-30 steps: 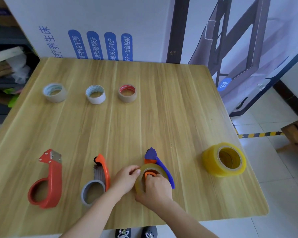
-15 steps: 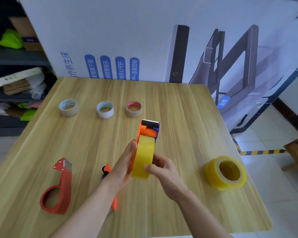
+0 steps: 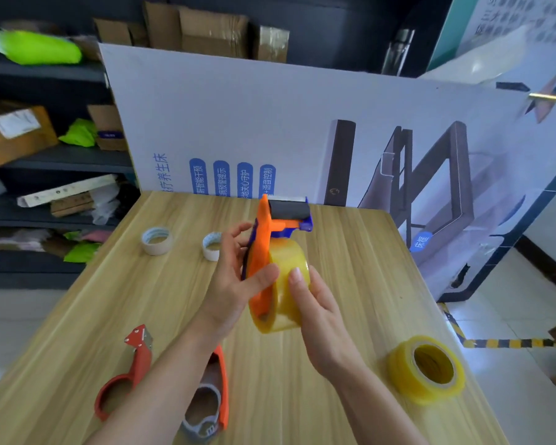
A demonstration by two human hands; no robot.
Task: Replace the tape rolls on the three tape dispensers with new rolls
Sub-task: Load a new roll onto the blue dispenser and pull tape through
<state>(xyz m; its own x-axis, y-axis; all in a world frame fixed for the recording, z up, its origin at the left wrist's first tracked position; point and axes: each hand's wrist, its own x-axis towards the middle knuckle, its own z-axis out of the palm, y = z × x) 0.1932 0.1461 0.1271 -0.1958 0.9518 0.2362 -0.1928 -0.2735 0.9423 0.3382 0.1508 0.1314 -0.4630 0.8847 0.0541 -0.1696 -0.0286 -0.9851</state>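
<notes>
We have the orange-and-blue tape dispenser (image 3: 264, 252) lifted above mid-bench, left hand (image 3: 235, 284) wrapped round its flat orange frame, right hand (image 3: 315, 303) fingers pressed on the yellow tape roll (image 3: 286, 284) seated on it. We judge it light, rigid plastic; the roll's face is probably slick, so grip its edges and keep clear of the blade end at the far top. A second yellow roll (image 3: 426, 369) lies near right on the bench (image 3: 350, 268).

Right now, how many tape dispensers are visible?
3: orange-and-blue dispenser held up in both hands, red dispenser and grey-and-orange dispenser lying at the table's near edge.
</notes>
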